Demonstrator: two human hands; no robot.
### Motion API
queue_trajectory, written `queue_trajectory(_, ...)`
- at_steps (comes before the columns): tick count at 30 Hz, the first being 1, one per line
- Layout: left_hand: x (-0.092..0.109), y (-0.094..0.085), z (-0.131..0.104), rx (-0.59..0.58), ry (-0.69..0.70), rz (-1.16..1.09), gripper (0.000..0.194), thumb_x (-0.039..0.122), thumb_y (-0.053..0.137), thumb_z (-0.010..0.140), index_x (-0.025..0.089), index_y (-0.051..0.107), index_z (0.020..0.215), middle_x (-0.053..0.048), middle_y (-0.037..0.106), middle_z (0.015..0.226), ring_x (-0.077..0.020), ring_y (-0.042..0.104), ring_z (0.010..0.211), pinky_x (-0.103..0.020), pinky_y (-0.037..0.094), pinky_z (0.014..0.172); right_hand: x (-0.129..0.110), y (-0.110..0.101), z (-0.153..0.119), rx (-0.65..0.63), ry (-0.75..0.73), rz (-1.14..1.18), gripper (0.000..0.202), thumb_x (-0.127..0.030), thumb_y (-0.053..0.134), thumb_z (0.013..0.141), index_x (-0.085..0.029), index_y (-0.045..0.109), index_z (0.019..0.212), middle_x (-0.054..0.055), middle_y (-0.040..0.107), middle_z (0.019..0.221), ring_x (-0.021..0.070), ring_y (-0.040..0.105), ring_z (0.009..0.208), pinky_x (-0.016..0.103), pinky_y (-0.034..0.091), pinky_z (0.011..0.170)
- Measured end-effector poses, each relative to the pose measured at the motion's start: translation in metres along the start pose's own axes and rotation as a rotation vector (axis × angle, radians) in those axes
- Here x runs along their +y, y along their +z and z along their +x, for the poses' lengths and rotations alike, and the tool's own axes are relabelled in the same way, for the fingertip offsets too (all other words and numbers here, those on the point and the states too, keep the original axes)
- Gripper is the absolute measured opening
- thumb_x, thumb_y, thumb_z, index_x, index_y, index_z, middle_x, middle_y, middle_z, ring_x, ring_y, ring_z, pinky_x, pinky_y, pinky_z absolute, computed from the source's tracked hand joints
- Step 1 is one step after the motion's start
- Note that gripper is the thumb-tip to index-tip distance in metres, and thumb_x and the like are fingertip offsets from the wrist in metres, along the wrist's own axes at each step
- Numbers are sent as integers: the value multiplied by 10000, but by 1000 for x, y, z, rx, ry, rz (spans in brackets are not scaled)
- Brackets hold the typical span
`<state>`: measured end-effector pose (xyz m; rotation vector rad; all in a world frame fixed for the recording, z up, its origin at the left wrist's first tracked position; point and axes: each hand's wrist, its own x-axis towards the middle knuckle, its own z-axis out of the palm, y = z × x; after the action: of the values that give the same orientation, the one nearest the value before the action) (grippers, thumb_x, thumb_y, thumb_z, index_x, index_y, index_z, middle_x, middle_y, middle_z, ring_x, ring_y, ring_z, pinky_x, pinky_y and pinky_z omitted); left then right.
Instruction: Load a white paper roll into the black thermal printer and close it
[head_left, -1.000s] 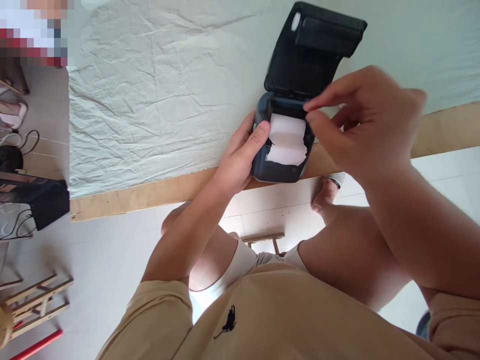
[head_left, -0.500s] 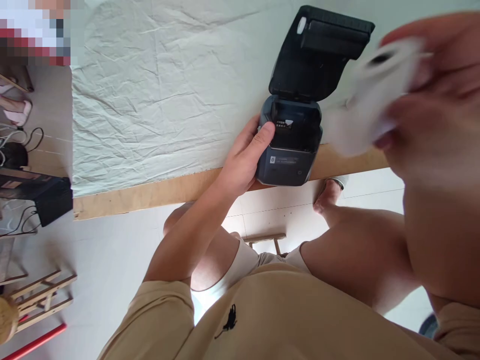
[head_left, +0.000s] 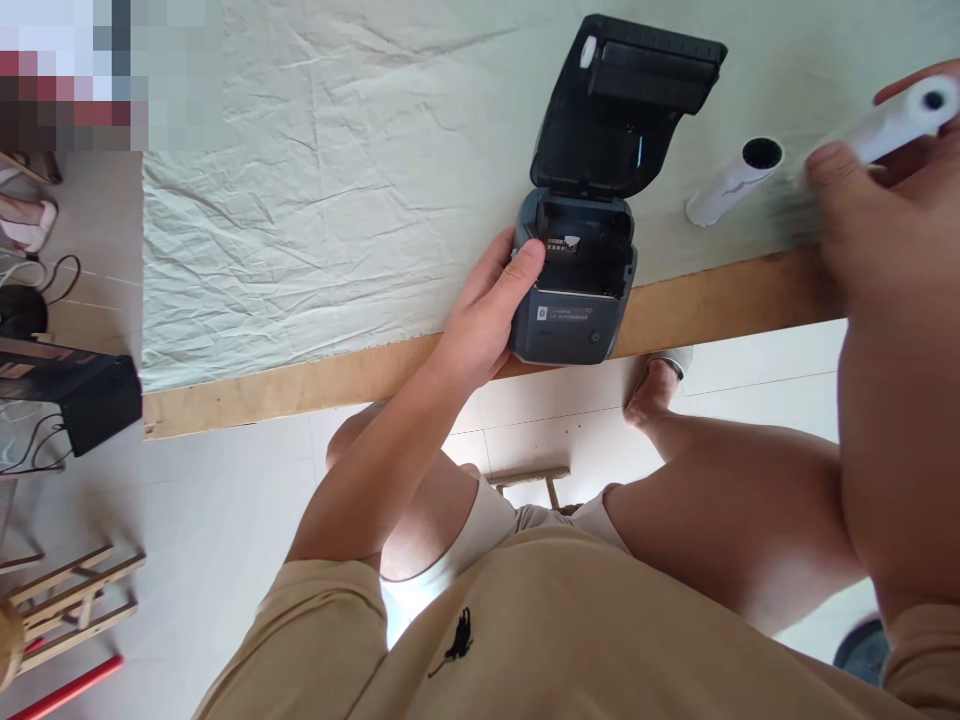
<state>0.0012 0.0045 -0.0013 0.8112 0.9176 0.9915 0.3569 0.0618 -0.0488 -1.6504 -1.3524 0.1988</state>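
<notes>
A dark portable label printer sits at the table's front edge with its lid swung up and its paper bay exposed. My left hand grips the printer's left side, thumb over the rim of the bay. At the right edge of the view, my right hand is closed round a white paper roll with a small dark core, held tilted. Between that hand and the printer, another white paper roll with a wider black core stands on end, leaning in view.
A pale wrinkled cloth covers the table, leaving a bare wooden front edge. My legs and a wooden stool are below. On the left floor are a black box, cables and a wooden rack.
My right hand has moved right, away from the printer. One paper roll now shows standing on the cloth, where a blurred white roll was in my hand. My left hand keeps its grip.
</notes>
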Motion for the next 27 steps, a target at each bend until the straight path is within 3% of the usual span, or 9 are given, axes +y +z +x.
queue_trajectory(3, 1, 0, -1, -5, 13, 16, 240, 406, 593, 1167, 223, 749, 1177, -17, 827, 1265, -317, 757, 1476, -401, 734, 1040, -4, 3, 0, 22, 83, -216, 650, -260, 1113, 635, -327, 696, 1130, 59, 771, 1133, 264, 721, 992, 474, 552, 849)
queue_trajectory(5, 2, 1, -2, -2, 18, 26, 248, 410, 587, 1169, 221, 746, 1183, -13, 832, 1259, -318, 753, 1484, -404, 737, 1048, -4, -4, 0, -13, 35, -301, 654, -305, 1099, 677, -341, 716, 1206, 76, 796, 1233, 308, 758, 1113, 513, 587, 940)
queue_trajectory(9, 6, 4, -4, 14, -21, 33, 239, 389, 562, 1176, 213, 724, 1184, -20, 834, 1227, -326, 773, 1459, -409, 742, 1038, -20, -17, -12, -57, -475, -263, 616, -420, 862, 911, -383, 654, 1490, 32, 746, 1460, 397, 727, 1370, 635, 600, 1048)
queue_trajectory(12, 7, 4, -5, 15, -33, 23, 238, 395, 563, 1175, 212, 715, 1176, -33, 827, 1227, -347, 785, 1441, -420, 749, 1014, -44, -6, -26, -151, -645, -263, 763, -257, 817, 824, -311, 623, 1560, 100, 732, 1460, 423, 724, 1343, 671, 638, 1045)
queue_trajectory(15, 4, 2, -4, 3, -15, 17, 243, 411, 573, 1171, 218, 720, 1186, -31, 826, 1241, -358, 772, 1461, -434, 750, 1022, -60, 16, -33, -255, -476, -347, 738, -174, 828, 794, -260, 653, 1506, 179, 675, 1497, 418, 721, 1322, 684, 615, 1103)
queue_trajectory(19, 1, -1, -2, -19, 26, 22, 248, 424, 592, 1161, 220, 732, 1178, -26, 838, 1229, -353, 759, 1481, -430, 746, 1048, -61, 29, -39, -353, -239, -190, 853, -131, 830, 801, -358, 542, 1572, 117, 743, 1343, 314, 752, 1085, 581, 651, 995)
queue_trajectory(21, 0, -3, -1, -21, 31, 27, 249, 433, 601, 1156, 223, 733, 1176, -25, 840, 1232, -359, 754, 1486, -431, 748, 1039, -60, 28, -44, -422, -256, -20, 901, -119, 820, 809, -383, 480, 1601, 78, 780, 1272, 280, 757, 1028, 534, 668, 962)
queue_trajectory(25, -1, -3, 0, -35, 30, 13, 256, 442, 614, 1150, 221, 737, 1190, -34, 836, 1265, -374, 752, 1487, -441, 750, 1031, -62, 27, -48, -487, -416, -11, 619, -190, 830, 864, -364, 700, 1443, 118, 728, 1323, 311, 740, 1205, 551, 649, 1056)
queue_trajectory(27, -2, -3, 0, -36, 27, 11, 269, 457, 617, 1149, 222, 740, 1200, -38, 832, 1281, -376, 760, 1477, -448, 753, 1024, -62, 28, -47, -491, -437, -34, 618, -228, 856, 872, -364, 729, 1461, 124, 696, 1287, 321, 725, 1247, 542, 648, 1064)
